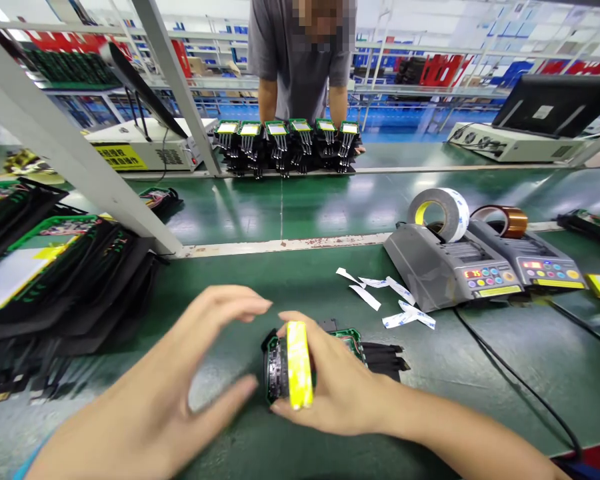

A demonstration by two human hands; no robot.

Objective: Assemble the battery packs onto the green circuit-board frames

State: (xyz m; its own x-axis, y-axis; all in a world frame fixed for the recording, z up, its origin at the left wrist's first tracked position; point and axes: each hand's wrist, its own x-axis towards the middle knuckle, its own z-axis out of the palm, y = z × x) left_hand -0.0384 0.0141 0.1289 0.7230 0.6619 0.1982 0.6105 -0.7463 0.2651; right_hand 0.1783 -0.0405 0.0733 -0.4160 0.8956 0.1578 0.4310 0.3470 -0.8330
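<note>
While the right hand (340, 390) pinches a small green circuit board with a yellow pad (299, 365) just above the green table (290, 280), the left hand (180, 387) hovers beside it, fingers spread and empty, near cut tape strips (390, 300)

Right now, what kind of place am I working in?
Most likely an electronics assembly line: a green workbench with tape dispensers, a row of circuit modules and stacked parts trays.
</note>
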